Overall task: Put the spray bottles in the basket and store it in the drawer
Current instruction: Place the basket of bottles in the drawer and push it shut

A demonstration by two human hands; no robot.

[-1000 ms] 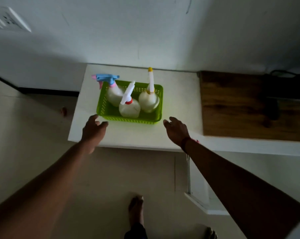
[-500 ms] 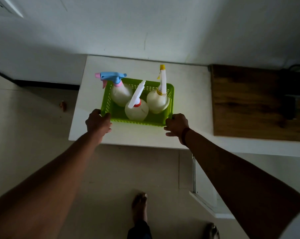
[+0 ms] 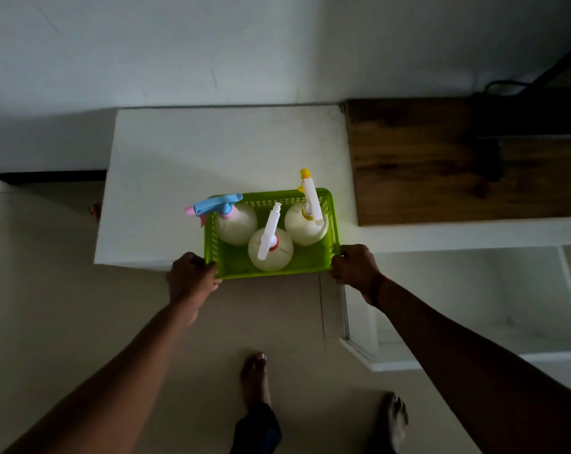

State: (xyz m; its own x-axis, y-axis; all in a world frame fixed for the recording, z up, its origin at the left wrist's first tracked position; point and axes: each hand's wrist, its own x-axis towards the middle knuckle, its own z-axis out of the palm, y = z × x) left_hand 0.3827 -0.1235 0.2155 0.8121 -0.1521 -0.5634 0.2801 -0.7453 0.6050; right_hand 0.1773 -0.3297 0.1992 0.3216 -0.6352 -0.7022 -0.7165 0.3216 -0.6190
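A green plastic basket (image 3: 235, 268) holds three pale spray bottles: one with a blue and pink trigger head (image 3: 236, 222) at its left, one with a white nozzle and red collar (image 3: 271, 249) in the middle front, one with a yellow-tipped nozzle (image 3: 307, 221) at the right. My left hand (image 3: 192, 276) grips the basket's near left corner and my right hand (image 3: 354, 265) grips its near right corner. The basket hangs partly past the front edge of the white cabinet top (image 3: 186, 165).
A dark wooden board (image 3: 415, 158) lies on the counter to the right, with a dark object and cable behind it. Below right, a white open drawer or shelf unit (image 3: 474, 309) shows. My bare feet (image 3: 254, 375) stand on the beige floor.
Both hands reached the basket, closed on its near corners, and drew it toward me and rightward, from the middle of the cabinet top to past its front edge.
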